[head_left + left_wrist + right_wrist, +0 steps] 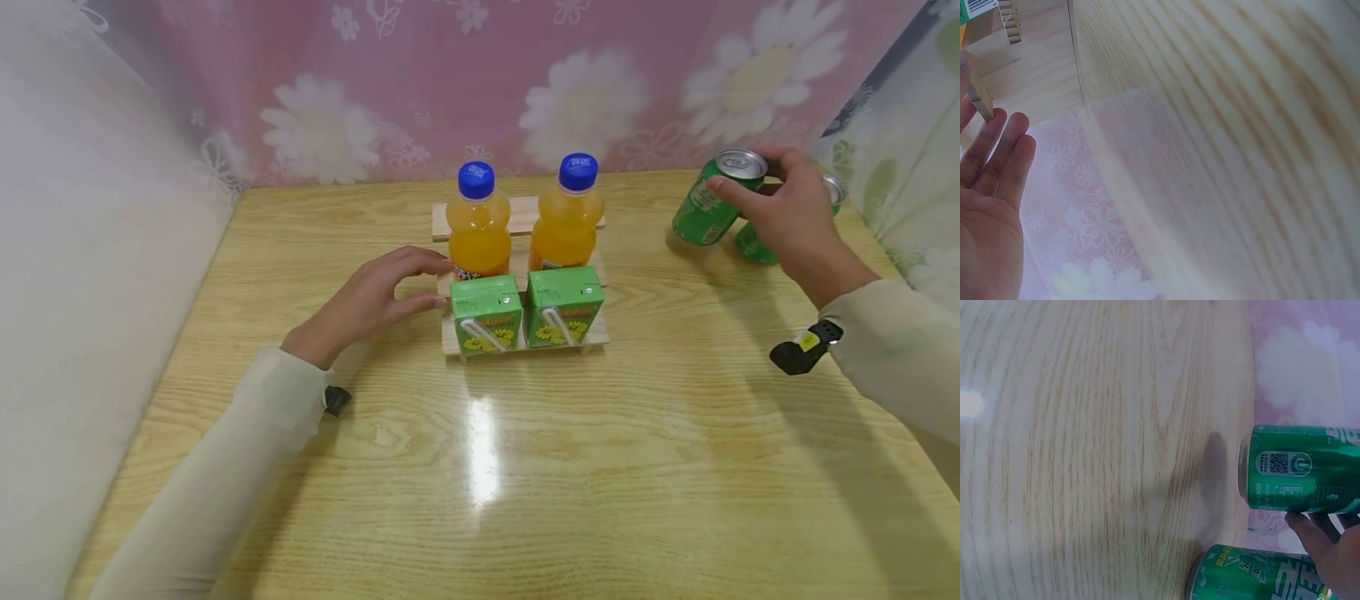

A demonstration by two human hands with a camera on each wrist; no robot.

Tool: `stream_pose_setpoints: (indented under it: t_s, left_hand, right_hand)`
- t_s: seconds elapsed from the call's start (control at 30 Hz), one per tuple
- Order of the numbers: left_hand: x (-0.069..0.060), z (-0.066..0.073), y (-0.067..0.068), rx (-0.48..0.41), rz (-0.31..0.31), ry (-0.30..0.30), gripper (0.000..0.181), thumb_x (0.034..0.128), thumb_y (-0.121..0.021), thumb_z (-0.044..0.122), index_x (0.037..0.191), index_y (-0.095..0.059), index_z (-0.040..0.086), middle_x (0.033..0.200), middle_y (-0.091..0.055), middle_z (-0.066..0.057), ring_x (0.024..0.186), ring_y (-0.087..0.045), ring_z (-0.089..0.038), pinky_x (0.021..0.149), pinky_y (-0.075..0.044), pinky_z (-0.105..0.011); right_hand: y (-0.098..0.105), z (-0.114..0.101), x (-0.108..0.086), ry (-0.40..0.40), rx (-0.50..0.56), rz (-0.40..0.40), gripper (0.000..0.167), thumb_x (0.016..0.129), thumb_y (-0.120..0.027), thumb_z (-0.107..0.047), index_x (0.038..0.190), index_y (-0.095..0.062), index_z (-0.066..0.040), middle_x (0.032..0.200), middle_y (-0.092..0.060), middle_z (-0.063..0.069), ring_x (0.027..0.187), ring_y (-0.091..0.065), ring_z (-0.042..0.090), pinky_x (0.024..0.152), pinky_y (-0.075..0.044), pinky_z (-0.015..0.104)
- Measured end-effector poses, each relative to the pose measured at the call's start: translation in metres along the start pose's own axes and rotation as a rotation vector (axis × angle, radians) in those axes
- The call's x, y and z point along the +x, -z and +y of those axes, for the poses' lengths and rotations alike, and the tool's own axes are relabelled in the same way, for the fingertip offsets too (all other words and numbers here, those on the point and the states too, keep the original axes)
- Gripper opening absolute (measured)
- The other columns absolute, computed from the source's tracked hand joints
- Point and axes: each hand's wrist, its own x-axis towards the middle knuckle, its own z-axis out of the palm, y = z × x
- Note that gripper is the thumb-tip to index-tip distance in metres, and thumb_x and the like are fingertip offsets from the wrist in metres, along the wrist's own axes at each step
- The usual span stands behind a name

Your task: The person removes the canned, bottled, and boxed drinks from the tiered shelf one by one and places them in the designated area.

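My right hand [802,221] grips a green soda can [705,208] near its top, tilted and held off the table in the head view. Under the held can, the right wrist view shows its shadow on the wood. A second green can [756,243] stands behind that hand, partly hidden. At the left end of a small stepped wooden rack [525,215], my left hand [367,296] pinches the middle board between thumb and forefinger; its other fingers extend beside the board [982,97]. Two orange drink bottles [480,237] and two green juice boxes [486,312] stand on the rack.
The wood-grain table [637,467] spreads out in front of the rack. A pink flowered cloth [450,92] hangs along the back edge, and pale cloth [90,250] covers the left side. Both forearms wear light sleeves with black wrist devices [798,354].
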Motion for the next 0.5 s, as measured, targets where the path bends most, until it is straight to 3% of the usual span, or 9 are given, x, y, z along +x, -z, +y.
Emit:
stream_pose_setpoints:
  t_s: [0.5]
  left_hand:
    - [0.001, 0.001, -0.001, -0.008, 0.006, -0.003, 0.045, 0.102, -0.079, 0.027, 0.145, -0.069, 0.016, 0.149, -0.067, 0.0, 0.139, -0.063, -0.021, 0.123, -0.051, -0.045]
  right_hand:
    - [-0.011, 0.004, -0.002, -0.018, -0.075, 0.059, 0.06, 0.101, -0.076, -0.046, 0.152, -0.049, -0.028, 0.122, -0.045, -0.025, 0.101, -0.051, -0.001, 0.078, -0.045, 0.009]
